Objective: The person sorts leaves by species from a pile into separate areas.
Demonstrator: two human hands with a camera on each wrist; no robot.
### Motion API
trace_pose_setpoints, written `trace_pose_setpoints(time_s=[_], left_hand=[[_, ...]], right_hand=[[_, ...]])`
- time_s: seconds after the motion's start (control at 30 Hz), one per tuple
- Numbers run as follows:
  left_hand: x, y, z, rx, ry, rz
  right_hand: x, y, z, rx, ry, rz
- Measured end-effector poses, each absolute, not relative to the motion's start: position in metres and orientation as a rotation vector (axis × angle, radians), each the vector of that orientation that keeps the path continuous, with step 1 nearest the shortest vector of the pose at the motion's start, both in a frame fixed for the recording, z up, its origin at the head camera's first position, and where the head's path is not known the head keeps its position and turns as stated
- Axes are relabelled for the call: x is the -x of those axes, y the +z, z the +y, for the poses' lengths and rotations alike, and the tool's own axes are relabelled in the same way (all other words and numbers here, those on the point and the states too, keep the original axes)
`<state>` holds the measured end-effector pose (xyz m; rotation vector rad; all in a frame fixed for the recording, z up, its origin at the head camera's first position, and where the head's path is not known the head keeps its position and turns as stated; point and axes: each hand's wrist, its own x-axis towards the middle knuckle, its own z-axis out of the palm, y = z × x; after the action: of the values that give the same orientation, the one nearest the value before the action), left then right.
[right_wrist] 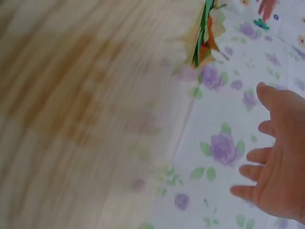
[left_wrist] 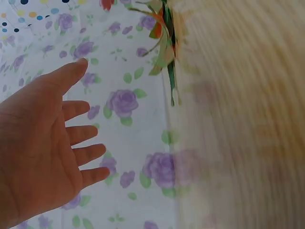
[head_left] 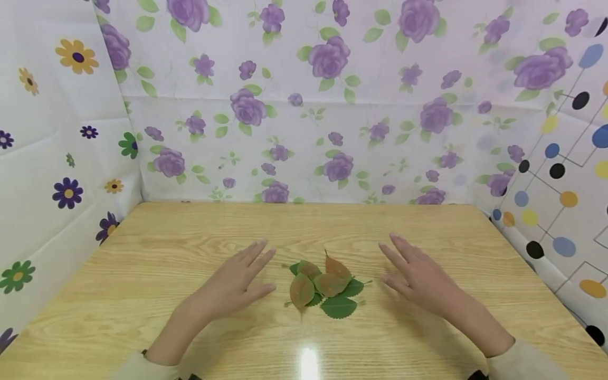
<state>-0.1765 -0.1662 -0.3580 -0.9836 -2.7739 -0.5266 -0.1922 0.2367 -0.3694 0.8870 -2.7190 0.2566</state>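
A small heap of leaves [head_left: 333,285] lies at the middle of the table, some plain green with toothed edges, others flushed reddish brown. They overlap, so parts of the lower ones are hidden. To the left of the heap is my left hand [head_left: 233,282], its fingers spread and holding nothing. On the other side, my right hand [head_left: 423,279] is held apart from the leaves, fingers extended, also holding nothing. Both wrist views show the palms facing inward, with the leaves seen edge-on, as in the left wrist view the leaves [left_wrist: 167,43].
The wooden table [head_left: 199,227] has a pale grain and a bright light reflection near its front. Behind it hangs a white cloth [head_left: 294,142] with purple roses. A daisy-print cloth [head_left: 38,158] stands at the left, a dotted cloth [head_left: 565,174] at the right.
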Motion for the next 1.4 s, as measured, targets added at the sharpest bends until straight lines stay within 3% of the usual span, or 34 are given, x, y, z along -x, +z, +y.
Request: trace_pose_setpoints(time_s=[0.33, 0.57, 0.97, 1.4], left_hand=[[0.176, -0.363, -0.142, 1.13, -0.881, -2.901], [0.174, -0.366, -0.127, 1.207, -0.706, -2.97], [0.185, -0.369, -0.119, 1.04, -0.787, -3.021], [0.188, -0.37, -0.111, 0.998, -0.901, -2.962]], right_hand=[[0.191, -0.369, 0.197, -1.13, 0.45, -2.608], [0.199, -0.376, 0.173, -1.275, 0.396, -2.56], [0.205, -0.382, 0.143, -1.53, 0.311, -2.515], [0.199, -0.388, 0.135, -1.523, 0.078, -2.677]])
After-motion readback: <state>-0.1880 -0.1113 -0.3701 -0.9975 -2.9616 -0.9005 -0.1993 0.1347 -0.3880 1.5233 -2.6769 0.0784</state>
